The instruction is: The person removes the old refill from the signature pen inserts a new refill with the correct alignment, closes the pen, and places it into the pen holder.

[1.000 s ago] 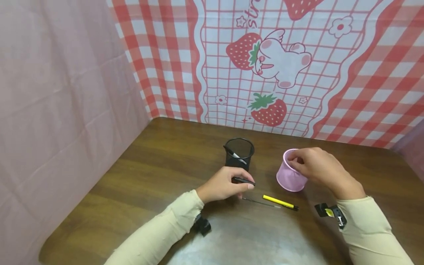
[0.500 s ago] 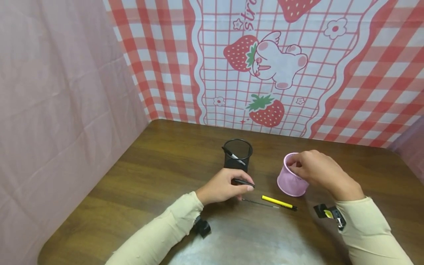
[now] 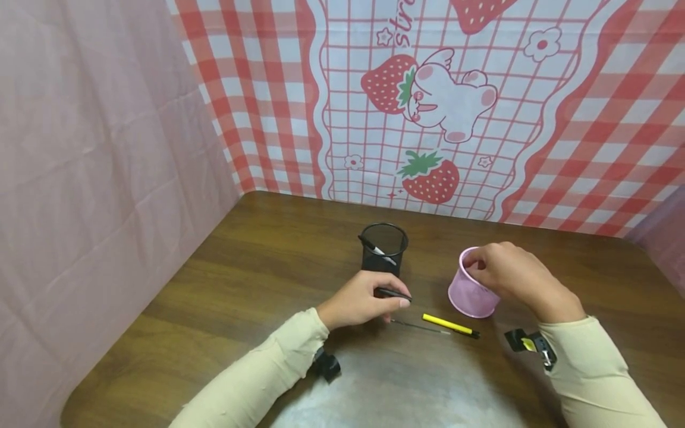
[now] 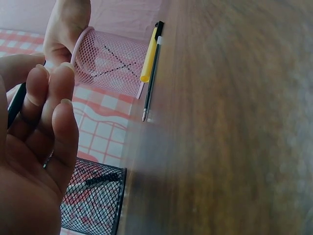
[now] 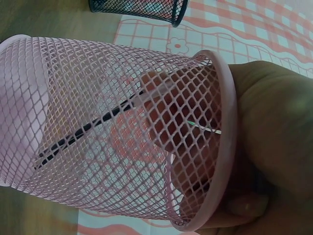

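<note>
Landmark: pink cylindrical wire-mesh cup (image 3: 468,294), standing on the brown wood-grain table (image 3: 214,267). Right hand (image 3: 511,267): fingers curled and inside the cup, over its rim; slender dark rods (image 5: 87,128) lean within, reaching up to the fingertips. Cannot tell through the mesh whether the fingers grip one. Left hand (image 3: 364,300): left of the pink cup and nearer the wearer, thumb and fingers closed together, pinching a slim black pen (image 3: 393,293). Yellow pen with black end (image 3: 448,324): flat, just in front of the pink cup. Thin dark ink refill with metal tip (image 3: 420,327): beside it, slightly farther from the cup. Black cylindrical wire-mesh cup (image 3: 371,263): left of the pink cup, slightly behind; black-and-white marker (image 3: 377,249) leaning inside.
</note>
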A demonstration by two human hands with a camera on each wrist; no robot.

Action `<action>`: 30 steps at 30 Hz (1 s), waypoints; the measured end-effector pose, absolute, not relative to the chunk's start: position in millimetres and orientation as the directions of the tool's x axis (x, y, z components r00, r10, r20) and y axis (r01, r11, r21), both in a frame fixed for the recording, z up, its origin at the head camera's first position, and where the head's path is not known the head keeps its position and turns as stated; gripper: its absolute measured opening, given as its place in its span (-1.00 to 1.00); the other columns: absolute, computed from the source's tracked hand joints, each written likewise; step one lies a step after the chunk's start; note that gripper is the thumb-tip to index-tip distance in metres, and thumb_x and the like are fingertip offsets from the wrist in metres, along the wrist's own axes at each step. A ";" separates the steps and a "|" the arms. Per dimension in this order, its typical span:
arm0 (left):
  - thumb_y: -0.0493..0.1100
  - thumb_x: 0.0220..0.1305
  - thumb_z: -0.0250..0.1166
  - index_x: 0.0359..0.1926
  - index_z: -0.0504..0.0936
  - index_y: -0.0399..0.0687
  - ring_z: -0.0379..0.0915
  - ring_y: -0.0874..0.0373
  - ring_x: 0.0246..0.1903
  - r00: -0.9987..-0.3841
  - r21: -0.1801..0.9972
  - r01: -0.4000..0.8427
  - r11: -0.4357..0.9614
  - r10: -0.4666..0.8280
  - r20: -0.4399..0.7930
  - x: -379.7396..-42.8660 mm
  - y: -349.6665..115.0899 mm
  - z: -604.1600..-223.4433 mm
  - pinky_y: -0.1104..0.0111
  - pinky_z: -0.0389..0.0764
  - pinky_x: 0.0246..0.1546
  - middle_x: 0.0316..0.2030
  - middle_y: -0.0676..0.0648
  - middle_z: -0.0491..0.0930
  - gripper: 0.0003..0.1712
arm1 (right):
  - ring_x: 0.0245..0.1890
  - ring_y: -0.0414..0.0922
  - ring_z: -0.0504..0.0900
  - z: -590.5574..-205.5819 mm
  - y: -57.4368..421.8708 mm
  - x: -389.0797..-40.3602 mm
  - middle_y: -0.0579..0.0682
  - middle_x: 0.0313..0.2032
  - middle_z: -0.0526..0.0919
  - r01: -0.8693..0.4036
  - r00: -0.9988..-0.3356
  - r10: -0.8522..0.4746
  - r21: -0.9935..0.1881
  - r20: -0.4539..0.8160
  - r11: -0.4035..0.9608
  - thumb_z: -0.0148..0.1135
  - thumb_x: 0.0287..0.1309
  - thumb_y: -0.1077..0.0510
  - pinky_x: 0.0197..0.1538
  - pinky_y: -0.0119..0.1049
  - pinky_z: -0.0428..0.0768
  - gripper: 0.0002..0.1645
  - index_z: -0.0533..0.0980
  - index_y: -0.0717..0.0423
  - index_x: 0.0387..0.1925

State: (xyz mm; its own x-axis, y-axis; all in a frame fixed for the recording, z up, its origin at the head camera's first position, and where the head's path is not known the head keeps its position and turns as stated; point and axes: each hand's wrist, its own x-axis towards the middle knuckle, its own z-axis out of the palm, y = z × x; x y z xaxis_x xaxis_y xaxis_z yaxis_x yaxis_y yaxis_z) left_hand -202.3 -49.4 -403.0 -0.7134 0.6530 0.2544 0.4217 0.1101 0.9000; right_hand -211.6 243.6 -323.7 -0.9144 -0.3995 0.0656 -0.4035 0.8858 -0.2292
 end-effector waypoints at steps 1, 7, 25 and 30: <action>-0.15 0.34 0.38 -0.13 0.71 -0.02 0.62 0.13 -0.58 -0.713 0.900 0.422 0.110 0.653 0.254 -202.3 -49.2 -402.9 0.35 0.67 -0.49 -0.39 -0.15 0.69 -0.88 | -0.44 -0.15 0.56 -323.8 243.7 -211.4 -0.05 -0.37 0.71 -0.399 -0.916 -0.395 -0.231 0.066 0.887 0.39 0.15 0.18 -0.41 -0.21 0.58 -0.81 0.74 0.07 -0.18; -0.15 0.34 0.38 -0.13 0.71 -0.01 0.62 0.13 -0.58 -0.714 0.902 0.417 0.111 0.654 0.249 -201.6 -48.0 -403.5 0.32 0.69 -0.48 -0.39 -0.04 0.69 -0.88 | -0.44 -0.15 0.57 -325.7 244.9 -210.4 -0.07 -0.38 0.71 -0.381 -0.924 -0.376 -0.240 0.070 0.893 0.39 0.15 0.16 -0.43 -0.24 0.56 -0.83 0.74 0.04 -0.19; -0.15 0.33 0.39 -0.13 0.71 -0.04 0.63 0.14 -0.58 -0.710 0.910 0.402 0.096 0.661 0.244 -201.4 -48.5 -403.4 0.29 0.71 -0.46 -0.36 -0.15 0.69 -0.87 | -0.45 -0.12 0.56 -325.2 239.3 -212.1 0.03 -0.33 0.73 -0.325 -0.946 -0.320 -0.225 0.059 0.919 0.40 0.16 0.11 -0.44 -0.19 0.57 -0.75 0.74 0.09 -0.12; -0.14 0.34 0.38 -0.12 0.72 -0.04 0.63 0.12 -0.58 -0.704 0.907 0.410 0.099 0.666 0.245 -201.5 -49.1 -404.1 0.28 0.71 -0.46 -0.34 -0.20 0.70 -0.86 | -0.42 -0.10 0.58 -325.3 237.3 -211.7 0.05 -0.31 0.73 -0.293 -0.955 -0.294 -0.235 0.034 0.927 0.39 0.16 0.11 -0.45 -0.19 0.57 -0.74 0.73 0.09 -0.11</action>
